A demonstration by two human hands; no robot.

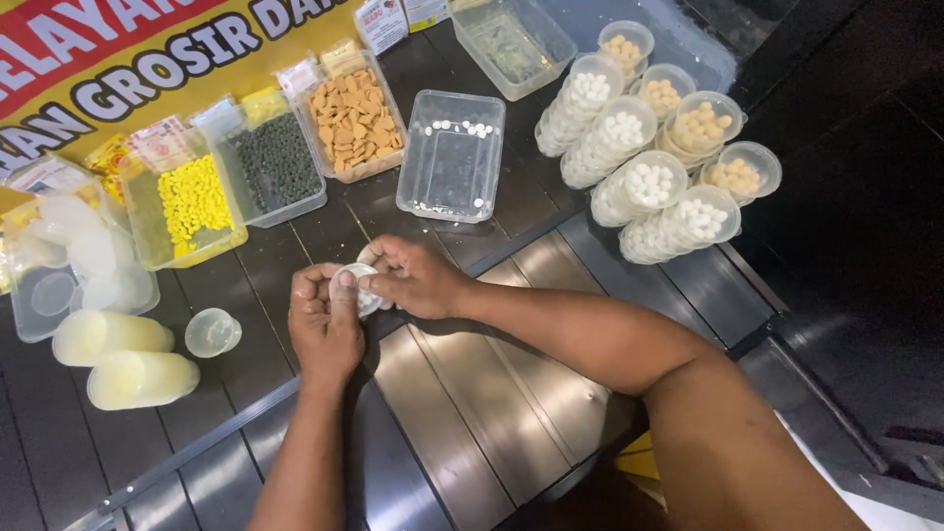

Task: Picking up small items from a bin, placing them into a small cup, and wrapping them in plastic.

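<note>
Two hands, left hand (324,320) and right hand (411,277), grasp small lidded cup (352,287) holding white tablets; clear tub (451,154) beyond nearly bare.

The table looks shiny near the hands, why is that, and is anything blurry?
In the head view, light glares off the dark table in pale streaks below the left hand and right hand; the small clear cup they pinch looks a bit soft, while the yellow pellets stay sharp.
</note>
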